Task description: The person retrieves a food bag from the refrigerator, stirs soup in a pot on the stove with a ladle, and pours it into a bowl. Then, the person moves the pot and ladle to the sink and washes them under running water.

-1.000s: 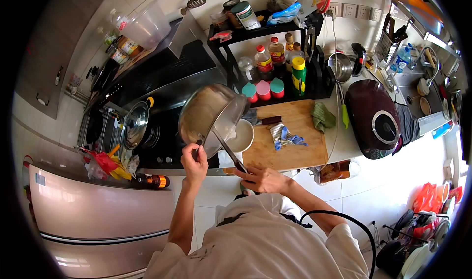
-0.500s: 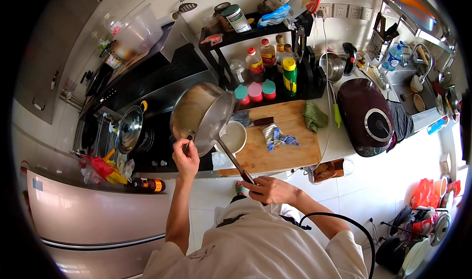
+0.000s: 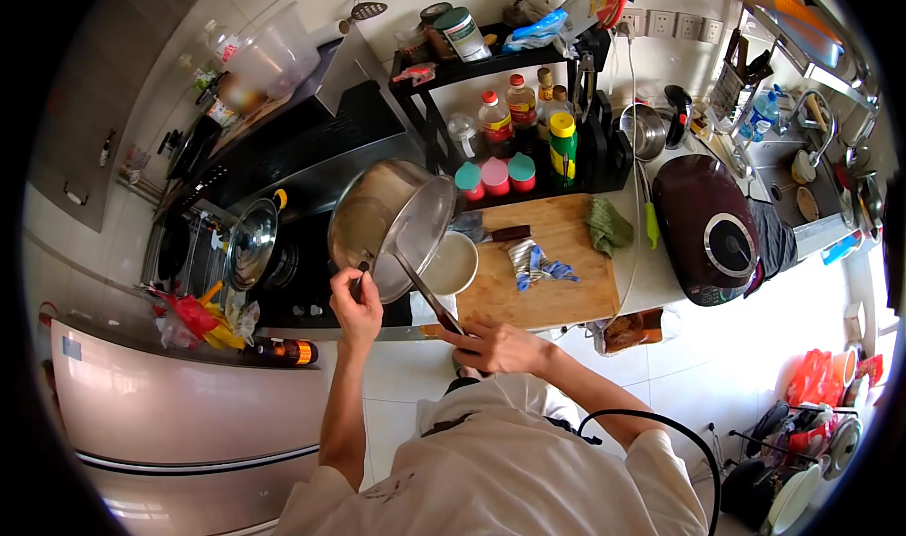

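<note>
Desk: one, running beneath board and bowl.
Chopping board: one, right of the bowl.
Pot: just one, held up tilted, mouth turned rightward to the bowl; left hand nearer.
Utensil: one, long axis slanting forward-left from right-hand grip to pot mouth; head unclear.
Bowl: one, upright, just right of the pot, ahead of the right hand.
Left hand: fingers pinched at the pot's small dark handle.
Right hand: closed round the utensil's handle end.
</note>
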`<state>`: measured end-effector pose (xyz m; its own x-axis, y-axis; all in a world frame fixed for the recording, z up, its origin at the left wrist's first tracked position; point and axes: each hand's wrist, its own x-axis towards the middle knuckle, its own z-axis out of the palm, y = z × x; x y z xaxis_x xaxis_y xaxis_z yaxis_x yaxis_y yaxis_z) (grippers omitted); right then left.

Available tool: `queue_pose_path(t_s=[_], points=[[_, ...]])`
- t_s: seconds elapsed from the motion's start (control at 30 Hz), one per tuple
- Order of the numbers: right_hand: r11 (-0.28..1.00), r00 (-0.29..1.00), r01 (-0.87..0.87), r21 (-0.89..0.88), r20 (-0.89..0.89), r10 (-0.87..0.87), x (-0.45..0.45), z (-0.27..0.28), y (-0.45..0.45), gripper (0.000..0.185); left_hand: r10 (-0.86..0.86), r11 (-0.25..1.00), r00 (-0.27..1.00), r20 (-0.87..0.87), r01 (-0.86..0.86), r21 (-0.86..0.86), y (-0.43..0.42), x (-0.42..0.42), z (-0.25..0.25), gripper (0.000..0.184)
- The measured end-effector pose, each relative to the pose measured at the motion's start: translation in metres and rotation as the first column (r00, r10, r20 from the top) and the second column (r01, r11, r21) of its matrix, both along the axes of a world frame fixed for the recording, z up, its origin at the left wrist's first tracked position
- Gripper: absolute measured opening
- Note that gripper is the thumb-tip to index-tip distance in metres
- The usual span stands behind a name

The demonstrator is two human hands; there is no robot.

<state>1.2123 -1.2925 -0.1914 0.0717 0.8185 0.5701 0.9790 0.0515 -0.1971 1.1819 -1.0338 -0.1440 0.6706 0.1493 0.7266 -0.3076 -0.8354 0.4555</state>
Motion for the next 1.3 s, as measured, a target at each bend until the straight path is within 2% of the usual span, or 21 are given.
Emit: queue_pose_path(t_s=[0.17,0.27,0.37,0.4,0.5,0.63,0.73,0.83,0.87,0.97,1.07,1.1,1.13,1.23,1.27,1.3], points=[[0.999,1.0,-0.022,-0.043,0.019,0.022,0.003,-0.002,0.002,0.02,-0.01,0.998,1.0,-0.005,0.009,-0.065,0.003,-0.002,-0.003,0.016],[0.998,0.996,-0.013,-0.054,0.091,0.018,-0.01,-0.001,-0.023,0.017,0.039,0.993,0.999,-0.015,-0.041,-0.11,0.009,-0.002,-0.003,0.015],[0.999,0.998,0.006,-0.048,0.068,-0.002,-0.023,0.001,-0.043,0.02,0.127,0.987,0.992,0.024,-0.124,-0.101,0.016,0.001,-0.004,0.014],[0.999,0.999,0.013,-0.03,0.035,-0.012,-0.025,0.004,-0.047,0.021,0.121,0.974,0.993,-0.008,-0.12,-0.19,0.018,0.0,-0.005,0.014],[0.999,0.999,0.04,0.007,-0.025,-0.04,-0.024,-0.001,-0.043,0.019,0.145,0.989,0.981,0.131,-0.138,-0.06,0.017,0.005,0.002,0.012],[0.998,0.998,0.051,-0.027,-0.041,-0.052,0.003,-0.005,-0.011,0.018,0.131,0.991,0.984,0.118,-0.127,-0.038,0.015,0.002,0.004,0.013],[1.0,1.0,0.006,-0.004,0.011,-0.006,0.02,-0.02,0.008,0.016,0.132,0.99,0.99,0.05,-0.129,-0.059,0.012,-0.003,0.007,0.014],[0.991,1.0,-0.01,-0.131,0.025,0.013,0.011,-0.002,-0.008,0.017,0.112,0.993,0.989,0.093,-0.109,-0.042,0.013,-0.002,0.005,0.015],[0.992,0.999,0.008,-0.128,0.045,-0.003,0.004,0.002,-0.017,0.02,0.12,0.989,0.991,0.053,-0.115,-0.089,0.015,-0.003,0.003,0.014],[0.997,0.999,-0.026,-0.071,0.022,0.027,-0.013,0.007,-0.037,0.025,0.159,0.984,0.98,0.119,-0.147,-0.1,0.024,0.004,-0.001,0.012],[0.995,1.0,0.012,-0.094,0.013,-0.011,-0.029,0.016,-0.048,0.029,0.189,0.931,0.981,0.035,-0.168,-0.325,0.044,0.006,-0.019,0.01],[0.996,1.0,0.028,-0.088,0.013,-0.027,-0.033,0.019,-0.049,0.029,0.203,0.923,0.979,0.033,-0.18,-0.341,0.054,0.008,-0.026,0.01],[0.996,0.995,0.018,-0.086,-0.095,-0.026,-0.036,0.022,-0.049,0.028,0.216,0.914,0.976,0.03,-0.191,-0.357,0.064,0.009,-0.032,0.01],[0.989,0.969,0.145,0.005,-0.203,-0.141,-0.044,0.02,-0.05,0.027,0.185,0.846,0.983,0.016,-0.151,-0.511,0.075,0.012,-0.035,0.01],[0.983,0.951,0.178,-0.039,-0.251,-0.182,-0.045,0.018,-0.051,0.026,0.172,0.83,0.985,0.023,-0.133,-0.541,0.078,0.013,-0.034,0.01],[0.973,0.921,0.228,0.018,-0.329,-0.21,-0.047,0.015,-0.048,0.024,0.136,0.799,0.99,0.025,-0.095,-0.593,0.079,0.011,-0.033,0.011]])
